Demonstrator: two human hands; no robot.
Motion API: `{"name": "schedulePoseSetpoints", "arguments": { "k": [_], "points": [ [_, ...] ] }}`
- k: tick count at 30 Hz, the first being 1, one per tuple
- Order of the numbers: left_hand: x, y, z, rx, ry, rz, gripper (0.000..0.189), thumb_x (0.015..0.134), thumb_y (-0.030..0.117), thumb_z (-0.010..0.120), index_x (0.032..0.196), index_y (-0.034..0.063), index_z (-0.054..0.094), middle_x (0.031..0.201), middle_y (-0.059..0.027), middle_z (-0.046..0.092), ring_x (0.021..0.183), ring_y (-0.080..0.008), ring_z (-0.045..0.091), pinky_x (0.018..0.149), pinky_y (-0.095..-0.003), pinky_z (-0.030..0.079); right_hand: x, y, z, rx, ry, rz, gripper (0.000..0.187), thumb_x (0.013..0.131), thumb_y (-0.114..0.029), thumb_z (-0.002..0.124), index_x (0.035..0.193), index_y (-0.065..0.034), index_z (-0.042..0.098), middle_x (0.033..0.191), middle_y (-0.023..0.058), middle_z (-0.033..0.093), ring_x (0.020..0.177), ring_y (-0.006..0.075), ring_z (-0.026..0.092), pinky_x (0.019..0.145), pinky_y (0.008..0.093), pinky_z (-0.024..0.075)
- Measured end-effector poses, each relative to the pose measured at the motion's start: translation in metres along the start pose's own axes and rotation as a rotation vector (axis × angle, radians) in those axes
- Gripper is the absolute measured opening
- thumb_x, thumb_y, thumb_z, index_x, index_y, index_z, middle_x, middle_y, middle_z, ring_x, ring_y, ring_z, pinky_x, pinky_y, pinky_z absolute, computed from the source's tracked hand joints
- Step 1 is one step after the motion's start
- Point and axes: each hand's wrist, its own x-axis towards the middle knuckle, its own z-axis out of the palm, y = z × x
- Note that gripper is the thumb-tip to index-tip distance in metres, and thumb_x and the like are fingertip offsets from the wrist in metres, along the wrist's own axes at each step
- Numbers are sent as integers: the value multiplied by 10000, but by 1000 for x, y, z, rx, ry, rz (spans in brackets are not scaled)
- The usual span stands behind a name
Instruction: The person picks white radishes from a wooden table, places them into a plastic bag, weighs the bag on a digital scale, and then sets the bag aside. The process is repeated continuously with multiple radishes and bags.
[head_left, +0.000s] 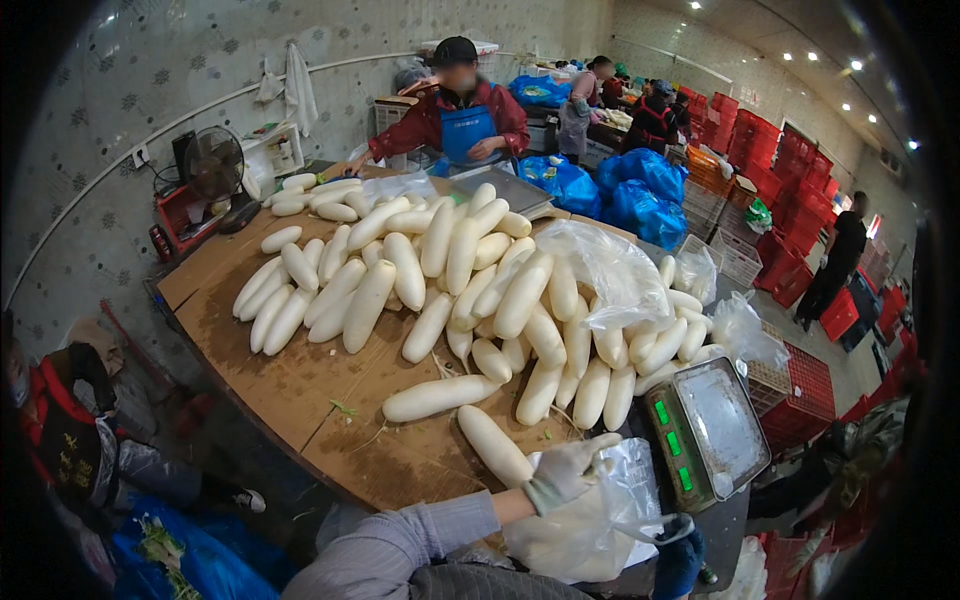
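Note:
My left hand (568, 471), in a pale knit glove, grips the upper edge of a clear plastic bag (562, 536) at the table's near edge. Whitish contents show dimly through the film. My right hand (679, 551), in a dark blue glove, holds the bag's stretched handle at the lower right; its fingers are partly hidden. Under the bag lies a stack of silvery printed plastic bags (636, 469). A peeled white radish (493, 446) lies just beyond my left hand, another (439, 397) behind it. A digital scale (724, 427) with lit green displays stands to the right.
A large heap of white radishes (457, 247) covers the cardboard-topped table (337, 420). Plastic film (607, 270) lies over its right part. A co-worker in a blue apron (469, 135) stands across the table. Red crates (799, 382) stand right; a blue bag of trimmings (195, 555) sits lower left.

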Motion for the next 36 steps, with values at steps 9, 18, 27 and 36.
{"name": "schedulePoseSetpoints", "arguments": {
  "k": [9,18,27,36],
  "points": [
    [-5,66,7,-480,-428,-286,751,796,-16,588,1474,211,359,763,21,557,679,-61,549,626,-217,478,14,35,113,-699,-197,-87,691,699,23,760,1325,2,467,1248,82,570,1126,188,562,950,335,466],
    [2,-10,-9,44,30,-174,468,744,45,653,1204,63,564,959,-92,640,783,-201,630,714,-330,528,-19,-6,86,-1114,-430,244,351,734,-49,772,1027,-4,584,955,33,632,875,129,583,773,269,484],
    [-26,-21,-24,-705,-439,-477,290,907,-27,559,1196,-28,537,1071,-104,624,937,-159,618,876,-261,501,-62,-105,117,-577,2,1,235,840,-67,695,659,-64,546,715,-8,551,665,69,526,591,239,442],
    [-61,-48,-67,-536,-426,-754,354,929,251,600,1195,23,553,1018,-61,627,857,-115,593,747,-239,485,-79,-291,-16,-251,839,-748,107,866,-172,625,861,-73,665,622,24,564,446,140,491,423,256,390]
  ]
}}
